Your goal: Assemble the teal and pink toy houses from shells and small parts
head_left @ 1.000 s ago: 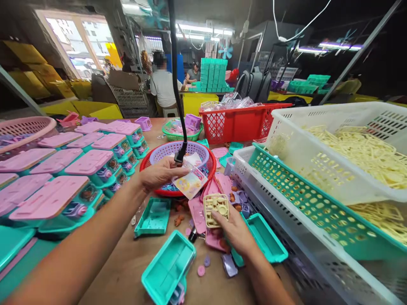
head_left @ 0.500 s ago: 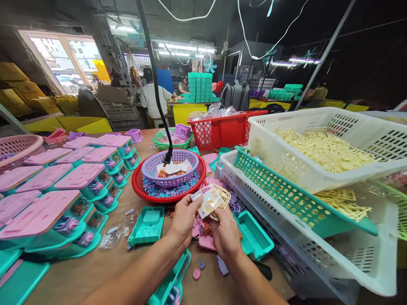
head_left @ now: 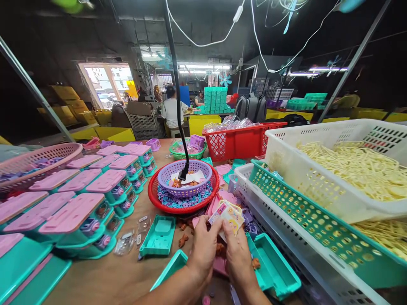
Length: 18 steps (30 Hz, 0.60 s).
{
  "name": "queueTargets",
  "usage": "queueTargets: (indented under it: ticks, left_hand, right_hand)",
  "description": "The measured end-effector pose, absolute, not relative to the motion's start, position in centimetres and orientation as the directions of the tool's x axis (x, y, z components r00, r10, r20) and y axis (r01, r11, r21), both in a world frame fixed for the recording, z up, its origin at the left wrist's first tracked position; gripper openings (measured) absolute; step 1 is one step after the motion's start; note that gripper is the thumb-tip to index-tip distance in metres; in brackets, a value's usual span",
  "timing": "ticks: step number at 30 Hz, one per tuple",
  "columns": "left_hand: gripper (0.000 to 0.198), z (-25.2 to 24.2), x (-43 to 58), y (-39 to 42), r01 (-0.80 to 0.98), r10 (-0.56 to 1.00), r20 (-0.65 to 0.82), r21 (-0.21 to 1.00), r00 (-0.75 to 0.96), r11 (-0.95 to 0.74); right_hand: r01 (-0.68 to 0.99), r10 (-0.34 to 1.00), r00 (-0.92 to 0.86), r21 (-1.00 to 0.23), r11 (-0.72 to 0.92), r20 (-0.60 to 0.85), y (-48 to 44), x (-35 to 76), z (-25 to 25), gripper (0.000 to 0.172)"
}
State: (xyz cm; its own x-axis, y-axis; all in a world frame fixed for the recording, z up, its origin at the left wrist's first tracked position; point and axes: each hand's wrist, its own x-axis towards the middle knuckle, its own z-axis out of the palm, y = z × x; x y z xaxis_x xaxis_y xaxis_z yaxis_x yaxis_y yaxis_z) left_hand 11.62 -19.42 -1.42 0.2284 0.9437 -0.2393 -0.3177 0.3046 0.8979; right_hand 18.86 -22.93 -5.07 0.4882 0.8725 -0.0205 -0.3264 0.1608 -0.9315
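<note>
My left hand [head_left: 203, 243] pinches the left edge of a small printed sticker sheet [head_left: 229, 215]. On the sheet's lower right side, the thumb of my right hand [head_left: 237, 250] presses against it, fingers curled behind. A cream plastic frame [head_left: 238, 207] peeks out behind the sheet, apparently in my right hand; its grip is partly hidden. Beneath my hands lie pink plastic parts and small brown figures. Left of them stands a teal tray [head_left: 159, 235], with a brown bear-like figure [head_left: 183, 240] beside it. Another teal box [head_left: 273, 264] lies by my right wrist.
Rows of teal boxes with pink lids [head_left: 76, 212] fill the left side. A purple basket [head_left: 184, 192] sits in a red basket [head_left: 153, 197] ahead. On the right, white crates [head_left: 286, 190] and a teal basket [head_left: 305, 220] hold cream parts. A black cable hangs over the middle.
The view has shifted, so the table things appear farther right and lower. The sticker sheet has turned in my hands, and my left hand has come closer to my right.
</note>
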Motion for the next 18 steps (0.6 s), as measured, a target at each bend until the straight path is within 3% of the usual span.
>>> queueTargets:
  ticks: [4, 9, 14, 18]
  left_hand:
    - [0.047, 0.2, 10.4, -18.8, -0.329, 0.941, -0.246, 0.890, 0.233, 0.314]
    - [0.062, 1.0, 10.6, -17.6, -0.387, 0.933, -0.284, 0.853, 0.221, 0.351]
    - [0.068, -0.3, 10.3, -17.6, -0.325, 0.950, -0.232, 0.899, 0.210, 0.292]
    - [0.085, -1.0, 9.8, -18.6, -0.196, 0.961, -0.135, 0.963, 0.242, 0.185]
  right_hand:
    - [-0.273, 0.929, 0.369, -0.957, 0.100, -0.008, -23.5, 20.7, -4.3, 0.056]
    - [0.056, 0.984, 0.124, -0.991, 0.118, 0.125, -23.8, 20.7, -2.2, 0.041]
    - [0.425, 0.944, 0.176, -0.887, 0.183, 0.279, -23.3, 20.4, -0.9, 0.031]
    - [0.660, 0.911, 0.242, -0.745, 0.097, 0.333, -23.1, 19.3, -1.3, 0.024]
